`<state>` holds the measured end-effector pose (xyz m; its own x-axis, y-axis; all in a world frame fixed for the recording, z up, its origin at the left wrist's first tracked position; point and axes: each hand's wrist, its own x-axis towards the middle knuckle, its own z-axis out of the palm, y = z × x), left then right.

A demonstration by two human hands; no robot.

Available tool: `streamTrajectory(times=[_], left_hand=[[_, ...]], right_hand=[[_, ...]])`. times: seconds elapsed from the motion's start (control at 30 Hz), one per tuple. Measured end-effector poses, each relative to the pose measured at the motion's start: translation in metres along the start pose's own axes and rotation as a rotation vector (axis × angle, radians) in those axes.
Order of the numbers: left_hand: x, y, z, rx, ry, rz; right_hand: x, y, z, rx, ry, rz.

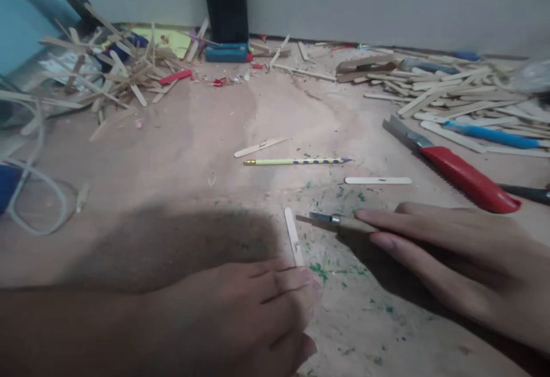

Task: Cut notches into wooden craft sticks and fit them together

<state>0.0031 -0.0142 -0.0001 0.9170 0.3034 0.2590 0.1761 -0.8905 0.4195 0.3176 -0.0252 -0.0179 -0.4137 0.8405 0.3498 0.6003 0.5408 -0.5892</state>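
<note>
My left hand (258, 302) is closed, its fingertips pinching the lower end of a wooden craft stick (292, 231) against the table. A small dark notch or mark shows partway along that stick. My right hand (455, 262) grips a small carving chisel (344, 222) by its wooden handle between thumb and fingers. The chisel's flat metal blade points left, a short gap from the stick. Beyond the hands lie a pale yellow pencil (275, 162), a marked craft stick (260, 147) and another marked craft stick (378, 180).
A red-handled cutter or saw (468, 176) lies right, beside a heap of craft sticks (464, 96) and a blue pen (494, 134). More sticks (120, 70) pile up at the back left. A white cable (36, 231) loops at left. Green bits (320, 272) dot the table.
</note>
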Motion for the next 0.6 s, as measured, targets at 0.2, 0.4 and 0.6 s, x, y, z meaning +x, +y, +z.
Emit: streamTrajectory(times=[0.2,0.4,0.6], left_hand=[[0.003,-0.005,-0.024,0.100,-0.173,0.119],[0.000,-0.011,-0.023,0.287,-0.134,0.082],[0.006,-0.038,-0.020,0.410,-0.122,-0.243]], right_hand=[[0.021,-0.004,-0.008,-0.022,-0.074,-0.138],[0.029,0.007,-0.017,-0.143,-0.030,-0.126],[0.046,0.039,-0.015,-0.341,-0.006,-0.071]])
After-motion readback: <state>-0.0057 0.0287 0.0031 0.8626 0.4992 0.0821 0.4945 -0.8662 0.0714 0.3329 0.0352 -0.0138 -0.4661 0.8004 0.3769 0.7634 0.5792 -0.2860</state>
